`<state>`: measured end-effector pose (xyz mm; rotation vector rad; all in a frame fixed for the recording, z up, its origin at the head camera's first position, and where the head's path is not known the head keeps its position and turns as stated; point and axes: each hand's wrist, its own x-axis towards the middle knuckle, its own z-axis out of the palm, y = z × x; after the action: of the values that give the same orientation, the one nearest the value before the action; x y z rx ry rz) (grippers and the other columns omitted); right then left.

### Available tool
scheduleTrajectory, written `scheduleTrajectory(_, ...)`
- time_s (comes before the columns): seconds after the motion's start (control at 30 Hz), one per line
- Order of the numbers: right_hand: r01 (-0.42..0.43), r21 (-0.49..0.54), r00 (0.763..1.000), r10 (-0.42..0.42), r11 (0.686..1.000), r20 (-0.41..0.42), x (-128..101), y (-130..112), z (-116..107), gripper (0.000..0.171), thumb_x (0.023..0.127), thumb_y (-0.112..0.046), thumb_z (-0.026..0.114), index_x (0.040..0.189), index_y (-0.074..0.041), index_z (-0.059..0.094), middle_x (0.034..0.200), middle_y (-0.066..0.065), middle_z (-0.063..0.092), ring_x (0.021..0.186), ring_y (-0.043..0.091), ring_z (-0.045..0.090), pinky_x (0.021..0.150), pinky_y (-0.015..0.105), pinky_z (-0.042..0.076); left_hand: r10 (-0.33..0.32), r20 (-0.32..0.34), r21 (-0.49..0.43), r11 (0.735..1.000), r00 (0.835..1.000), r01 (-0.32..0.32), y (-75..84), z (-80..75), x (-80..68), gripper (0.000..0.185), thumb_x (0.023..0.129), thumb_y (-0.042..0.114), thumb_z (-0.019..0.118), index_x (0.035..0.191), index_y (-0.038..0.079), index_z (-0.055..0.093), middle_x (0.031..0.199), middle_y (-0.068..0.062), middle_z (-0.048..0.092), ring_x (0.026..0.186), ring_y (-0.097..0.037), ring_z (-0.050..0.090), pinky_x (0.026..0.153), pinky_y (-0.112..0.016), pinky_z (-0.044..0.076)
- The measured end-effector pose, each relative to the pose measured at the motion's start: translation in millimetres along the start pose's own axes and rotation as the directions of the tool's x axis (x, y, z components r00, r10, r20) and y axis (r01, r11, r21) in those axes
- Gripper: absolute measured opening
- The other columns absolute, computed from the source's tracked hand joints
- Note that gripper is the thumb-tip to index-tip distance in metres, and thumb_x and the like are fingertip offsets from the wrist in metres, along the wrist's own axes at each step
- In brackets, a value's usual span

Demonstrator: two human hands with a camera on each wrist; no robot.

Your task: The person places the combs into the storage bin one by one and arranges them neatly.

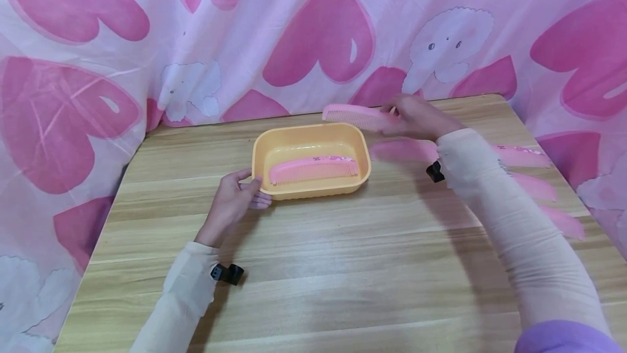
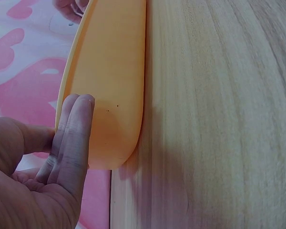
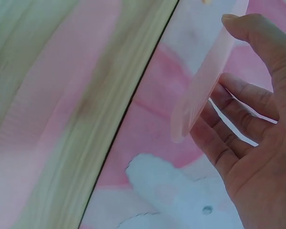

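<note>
**Comb held above the tray's far edge**

A wooden table is standing against a heart-print cloth. On it an orange tray is holding one pink comb. The left hand is pressing straight fingers against the tray's near-left corner. The right hand is pinching a second comb (thumb on top, fingers beneath) just beyond the tray's far-right rim.

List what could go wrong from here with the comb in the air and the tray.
1. The right hand pinches the raised comb only at one end, so it could tip or slip.
2. A comb in the tray already lies along its floor, so the next may land crooked.
3. The left hand only touches the tray at one corner; a knock might slide it.
</note>
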<state>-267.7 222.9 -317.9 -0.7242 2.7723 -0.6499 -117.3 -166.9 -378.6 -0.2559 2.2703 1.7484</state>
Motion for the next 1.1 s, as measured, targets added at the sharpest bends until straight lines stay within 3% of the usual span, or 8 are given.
scheduleTrajectory(0.37, 0.156, 0.008, 0.988, -0.156, 0.988, -0.013, 7.5, -28.7, 15.5, 0.054, 0.082, -0.023, 0.085, 0.122, 0.007, 0.064, 0.118, 0.019, 0.064, 0.103, 0.029, 0.056, 0.087, 0.041, 0.051, -0.005, 0.003, 0.005, 1.000, 1.000, 0.005, -0.7, -0.2, 0.0, 0.046, 0.108, 0.015, 0.048, 0.150, -0.004, 0.041, 0.091, -0.020, 0.075, 0.079, -0.026, 0.076, 0.074, -0.036, 0.065)
scheduleTrajectory(0.77, 0.175, -0.059, 0.981, -0.170, 0.983, 0.089, 16.7, -68.2, 28.6, 0.060, 0.084, -0.029, 0.084, 0.128, 0.005, 0.063, 0.127, 0.016, 0.063, 0.109, 0.029, 0.058, 0.097, 0.042, 0.054, 0.001, 0.003, -0.006, 1.000, 1.000, -0.001, -1.1, -0.4, 0.5, 0.047, 0.108, 0.013, 0.048, 0.151, -0.005, 0.039, 0.090, -0.020, 0.075, 0.076, -0.023, 0.075, 0.073, -0.035, 0.065)
scheduleTrajectory(1.1, 0.219, -0.089, 0.970, -0.207, 0.972, 0.128, 22.2, -81.7, 44.2, 0.058, 0.083, -0.032, 0.083, 0.127, 0.001, 0.065, 0.128, 0.011, 0.061, 0.116, 0.026, 0.059, 0.102, 0.040, 0.052, -0.022, -0.009, 0.005, 1.000, 1.000, 0.022, 1.0, -0.1, 0.9, 0.046, 0.108, 0.014, 0.048, 0.150, -0.003, 0.042, 0.090, -0.019, 0.075, 0.078, -0.025, 0.076, 0.074, -0.035, 0.065)
